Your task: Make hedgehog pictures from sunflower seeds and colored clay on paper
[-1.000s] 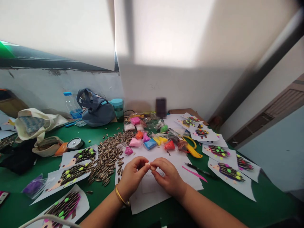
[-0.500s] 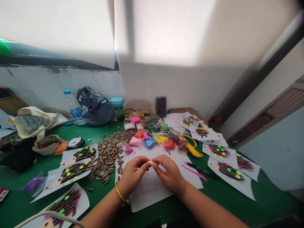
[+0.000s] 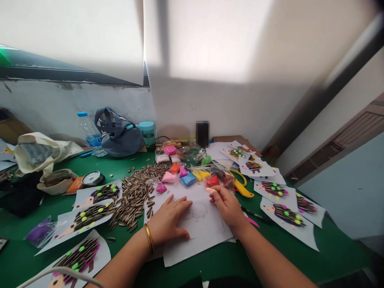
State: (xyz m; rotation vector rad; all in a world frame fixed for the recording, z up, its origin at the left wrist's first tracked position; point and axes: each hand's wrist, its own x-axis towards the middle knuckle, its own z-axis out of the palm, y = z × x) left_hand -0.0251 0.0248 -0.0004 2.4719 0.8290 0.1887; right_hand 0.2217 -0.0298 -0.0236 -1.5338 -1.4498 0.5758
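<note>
My left hand (image 3: 171, 219) lies spread on the left part of a white paper sheet (image 3: 195, 244), its fingers apart and nothing in them. On that sheet is a pencil drawing of a hedgehog (image 3: 200, 211), partly covered by the left fingers. My right hand (image 3: 225, 206) is above the sheet's right side, pinching a small pale-pink lump of modelling clay (image 3: 211, 191) between thumb and fingers. Beneath the right hand, a pink clay tool (image 3: 252, 222) and a black pen (image 3: 255, 214) are partly hidden.
Sunflower seeds (image 3: 135, 192) are heaped left of the sheet. Packets of coloured clay, among them a blue packet (image 3: 188, 179), lie behind it, with yellow scissors (image 3: 243, 187) to their right. Finished hedgehog pictures (image 3: 285, 216) line both sides. A blue bag (image 3: 123, 140) stands at the back.
My hands have parted. The left has let go of the clay and flattened onto the sheet; the right has moved right and away from me, keeping the clay. The drawing shows more.
</note>
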